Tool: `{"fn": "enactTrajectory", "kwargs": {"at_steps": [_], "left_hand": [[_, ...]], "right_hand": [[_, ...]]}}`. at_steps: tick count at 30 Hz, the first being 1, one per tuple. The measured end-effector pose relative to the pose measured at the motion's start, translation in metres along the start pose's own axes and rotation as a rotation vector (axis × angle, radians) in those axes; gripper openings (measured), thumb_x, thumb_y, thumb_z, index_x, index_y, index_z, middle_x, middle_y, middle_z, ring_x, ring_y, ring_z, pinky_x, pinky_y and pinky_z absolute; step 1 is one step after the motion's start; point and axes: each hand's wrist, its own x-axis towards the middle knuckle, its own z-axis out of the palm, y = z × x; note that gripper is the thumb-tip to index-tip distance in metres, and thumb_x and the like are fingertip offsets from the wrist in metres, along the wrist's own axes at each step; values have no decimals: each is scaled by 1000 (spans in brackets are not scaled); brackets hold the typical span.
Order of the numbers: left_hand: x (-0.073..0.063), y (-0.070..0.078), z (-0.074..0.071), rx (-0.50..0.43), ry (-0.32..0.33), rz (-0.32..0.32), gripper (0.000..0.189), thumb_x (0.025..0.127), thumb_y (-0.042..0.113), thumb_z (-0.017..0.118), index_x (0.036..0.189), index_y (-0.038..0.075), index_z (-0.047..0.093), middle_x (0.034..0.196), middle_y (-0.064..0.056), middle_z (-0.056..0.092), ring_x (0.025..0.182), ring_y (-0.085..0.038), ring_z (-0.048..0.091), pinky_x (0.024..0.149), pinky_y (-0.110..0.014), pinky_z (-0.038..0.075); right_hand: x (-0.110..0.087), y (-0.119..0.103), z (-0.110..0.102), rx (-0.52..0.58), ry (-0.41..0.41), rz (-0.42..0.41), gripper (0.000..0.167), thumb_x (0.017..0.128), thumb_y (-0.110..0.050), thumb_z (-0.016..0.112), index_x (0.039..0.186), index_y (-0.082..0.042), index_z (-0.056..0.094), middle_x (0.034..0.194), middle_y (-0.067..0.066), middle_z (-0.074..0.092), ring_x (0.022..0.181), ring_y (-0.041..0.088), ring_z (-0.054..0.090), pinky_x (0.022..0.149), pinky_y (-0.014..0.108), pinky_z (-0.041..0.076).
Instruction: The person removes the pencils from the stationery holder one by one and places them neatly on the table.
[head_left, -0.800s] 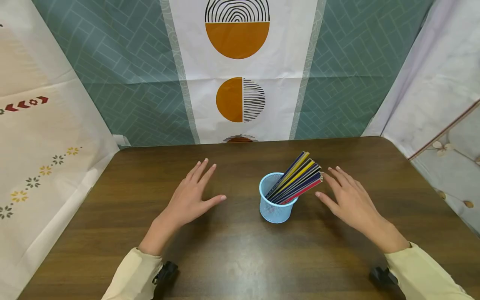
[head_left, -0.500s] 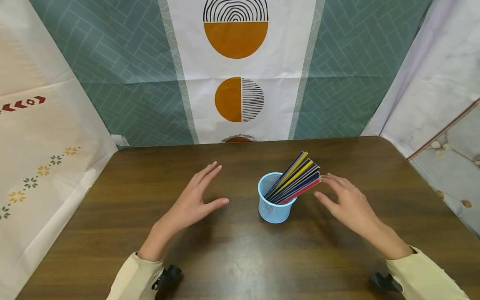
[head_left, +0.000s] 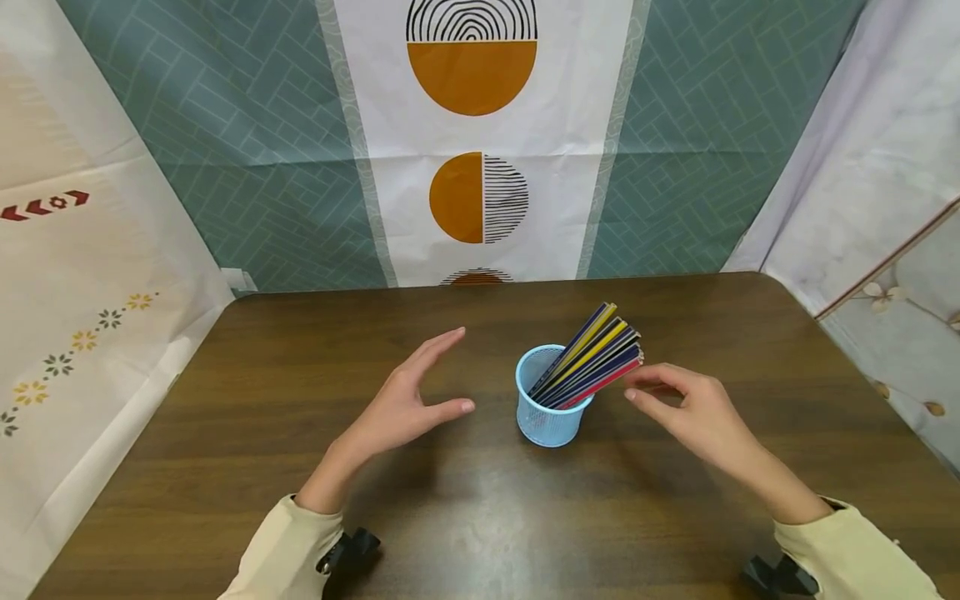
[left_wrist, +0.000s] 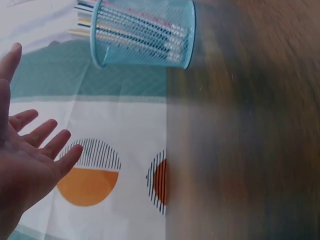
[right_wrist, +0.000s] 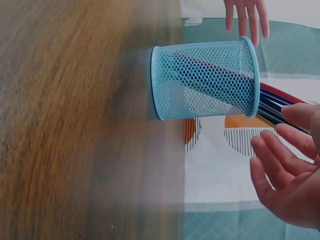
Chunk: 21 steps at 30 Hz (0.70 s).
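A light-blue mesh pencil cup (head_left: 549,427) stands upright on the table, right of its middle. Several pencils (head_left: 588,358), dark blue, black, yellow and one red, lean out of it to the right. My right hand (head_left: 701,417) hovers just right of the pencil ends, fingers bent and thumb apart from them; whether a fingertip touches a pencil I cannot tell. Nothing shows in its grasp in the right wrist view. To the left of the cup, my left hand (head_left: 397,408) is held in the air with fingers extended and thumb spread, apart from the cup.
A brown wooden table (head_left: 480,508) spreads under both hands. Behind it hangs a green and white cloth (head_left: 480,133) with orange half circles. Patterned white cloths (head_left: 82,333) border the sides. Black straps with camera mounts (head_left: 348,550) sit at the wrists.
My left hand has moved rightward toward the cup. The right hand's fingers have bent and come lower and closer to the pencil ends. Cup and pencils stay put.
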Motion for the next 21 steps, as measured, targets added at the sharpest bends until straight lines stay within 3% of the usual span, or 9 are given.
{"fn": "enactTrajectory", "kwargs": {"at_steps": [9, 21], "left_hand": [[18, -1, 22, -90, -72, 10, 76, 81, 16, 79, 147, 12, 40, 145, -5, 44, 130, -22, 43, 102, -47, 38], [33, -4, 57, -175, -160, -38, 80, 82, 16, 77, 149, 8, 34, 146, -11, 42, 126, -27, 46, 99, -45, 41]], "right_hand": [[0, -5, 8, 62, -14, -3, 15, 81, -4, 77, 96, -7, 74, 89, -1, 70, 74, 7, 62, 66, 18, 50], [-1, -6, 13, 112, -36, 34, 15, 84, -9, 75, 98, -8, 75, 90, -1, 72, 76, 5, 62, 65, 19, 49]]}}
